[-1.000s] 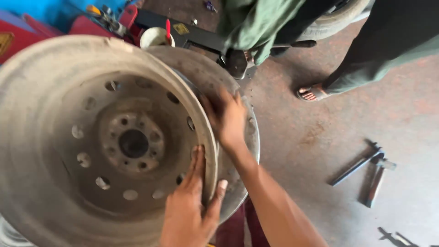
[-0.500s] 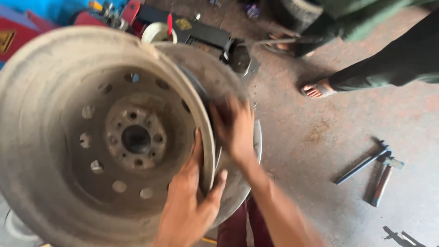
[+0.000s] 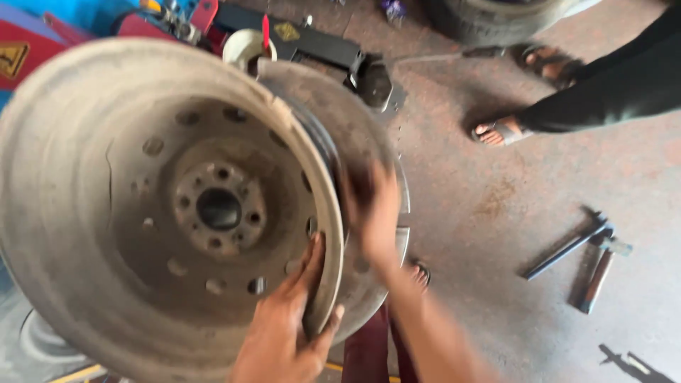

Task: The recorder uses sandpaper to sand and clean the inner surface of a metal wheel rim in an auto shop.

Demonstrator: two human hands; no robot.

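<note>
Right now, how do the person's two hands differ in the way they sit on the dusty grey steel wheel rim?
The left hand grips the dusty grey steel wheel rim at its near edge, thumb hooked over the lip; the right hand lies flat against the rim's outer side. The left hand looks sharp, the right hand blurred. Both are bare and touch the rim.

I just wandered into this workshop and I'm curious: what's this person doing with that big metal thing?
A person is holding a bare steel wheel rim, dusty and tyreless, tipped up on edge. Their left hand grips its lower front lip, thumb hooked over the edge, while the right hand, blurred by motion, presses on the outer side. On the concrete floor nearby lie a few hand tools, and another person's sandalled foot stands close by.
</note>
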